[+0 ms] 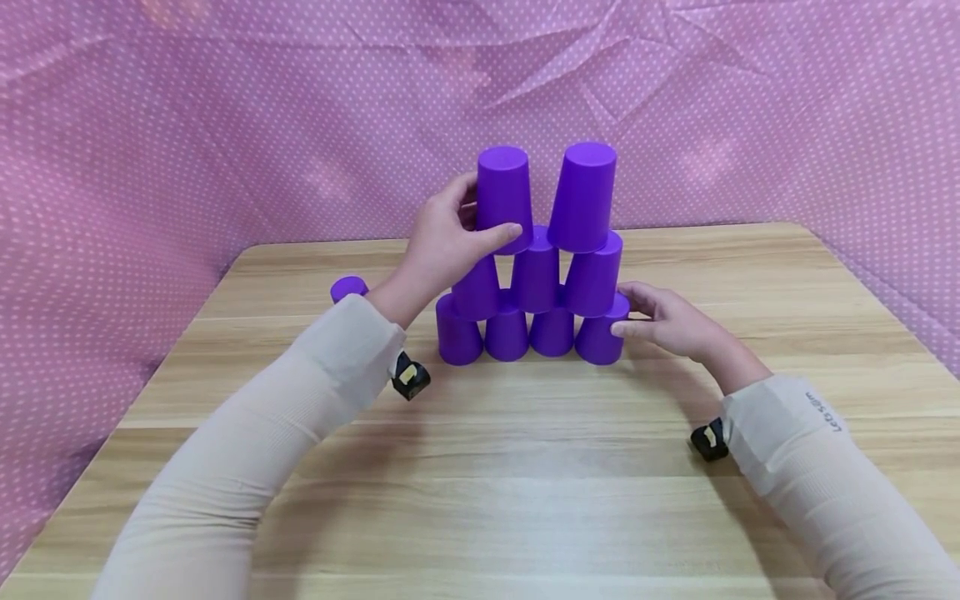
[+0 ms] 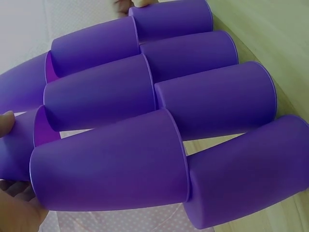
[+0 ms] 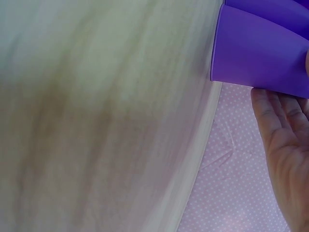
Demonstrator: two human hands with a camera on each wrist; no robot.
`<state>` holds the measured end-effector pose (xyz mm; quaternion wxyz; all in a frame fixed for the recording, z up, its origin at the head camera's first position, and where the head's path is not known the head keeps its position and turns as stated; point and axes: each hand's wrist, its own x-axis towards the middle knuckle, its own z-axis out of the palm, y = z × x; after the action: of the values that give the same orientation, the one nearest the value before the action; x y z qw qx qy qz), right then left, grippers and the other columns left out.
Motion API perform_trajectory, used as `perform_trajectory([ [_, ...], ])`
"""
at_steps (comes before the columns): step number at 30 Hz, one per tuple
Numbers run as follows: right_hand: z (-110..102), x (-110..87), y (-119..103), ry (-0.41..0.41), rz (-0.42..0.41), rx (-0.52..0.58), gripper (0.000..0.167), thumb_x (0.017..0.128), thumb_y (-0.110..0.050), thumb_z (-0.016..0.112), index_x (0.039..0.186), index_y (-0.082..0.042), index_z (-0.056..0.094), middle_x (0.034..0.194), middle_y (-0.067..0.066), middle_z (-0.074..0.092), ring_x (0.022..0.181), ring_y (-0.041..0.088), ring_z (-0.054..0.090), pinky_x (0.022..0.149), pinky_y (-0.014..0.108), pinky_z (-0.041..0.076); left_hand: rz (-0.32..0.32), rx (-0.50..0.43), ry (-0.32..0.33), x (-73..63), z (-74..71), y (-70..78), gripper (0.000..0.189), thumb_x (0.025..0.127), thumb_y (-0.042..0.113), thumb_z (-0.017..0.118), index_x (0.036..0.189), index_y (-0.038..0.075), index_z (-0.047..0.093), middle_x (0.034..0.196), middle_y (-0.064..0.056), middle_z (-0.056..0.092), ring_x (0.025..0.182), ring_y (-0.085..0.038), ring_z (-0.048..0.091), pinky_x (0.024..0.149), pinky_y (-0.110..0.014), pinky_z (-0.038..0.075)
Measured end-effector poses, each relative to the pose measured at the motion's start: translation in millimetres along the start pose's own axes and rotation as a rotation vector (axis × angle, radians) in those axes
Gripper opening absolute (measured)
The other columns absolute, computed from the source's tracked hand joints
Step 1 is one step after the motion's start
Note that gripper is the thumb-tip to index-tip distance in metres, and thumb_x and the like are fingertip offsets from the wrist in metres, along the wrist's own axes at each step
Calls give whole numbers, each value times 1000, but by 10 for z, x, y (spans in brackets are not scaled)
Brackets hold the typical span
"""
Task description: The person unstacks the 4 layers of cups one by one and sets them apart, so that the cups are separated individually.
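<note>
Upside-down purple cups stand in a stacked wall, with several in the bottom row, three in the middle and two on top. My left hand (image 1: 450, 237) grips the top-left cup (image 1: 504, 196), thumb across its front and fingers behind. That cup rests over the middle row (image 1: 536, 279). Beside it stands the other top cup (image 1: 583, 200), slightly tilted and apart from the held one. My right hand (image 1: 678, 325) holds the bottom-right cup (image 1: 600, 340) from the side, thumb in front and fingers behind; the right wrist view shows this cup (image 3: 260, 53) between thumb and fingers.
Another purple cup (image 1: 348, 287) is on the wooden table (image 1: 525, 467) at left, partly hidden by my left wrist. Pink dotted cloth (image 1: 337, 125) hangs behind and around the table. Small black devices (image 1: 410, 377) sit at both wrists.
</note>
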<state>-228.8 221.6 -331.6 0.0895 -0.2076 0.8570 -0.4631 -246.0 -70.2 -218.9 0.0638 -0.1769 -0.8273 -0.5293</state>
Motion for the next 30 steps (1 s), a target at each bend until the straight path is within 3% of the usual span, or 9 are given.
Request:
perform_trajectory([
  [16,4,2,9,0,-2,3,49,89,-12,61,131,4,42,123,20,55,110,12,52,92,17,43,21,-48,68,29,-157,-28,64,77,17,76,133,9,47,123,-9,58,110,-19,58,94,-24,48],
  [22,2,0,16,2,-2,0,49,89,-12,61,131,4,43,123,20,56,108,8,52,92,18,43,62,-63,123,2,-273,-25,60,77,14,76,131,7,49,120,-12,59,107,-21,59,93,-25,49],
  [30,0,3,16,3,-2,4,49,89,-12,61,132,4,42,123,20,55,108,8,52,92,17,42,34,-26,184,-22,-477,-63,60,77,15,76,130,7,49,121,-11,59,108,-20,60,94,-25,49],
])
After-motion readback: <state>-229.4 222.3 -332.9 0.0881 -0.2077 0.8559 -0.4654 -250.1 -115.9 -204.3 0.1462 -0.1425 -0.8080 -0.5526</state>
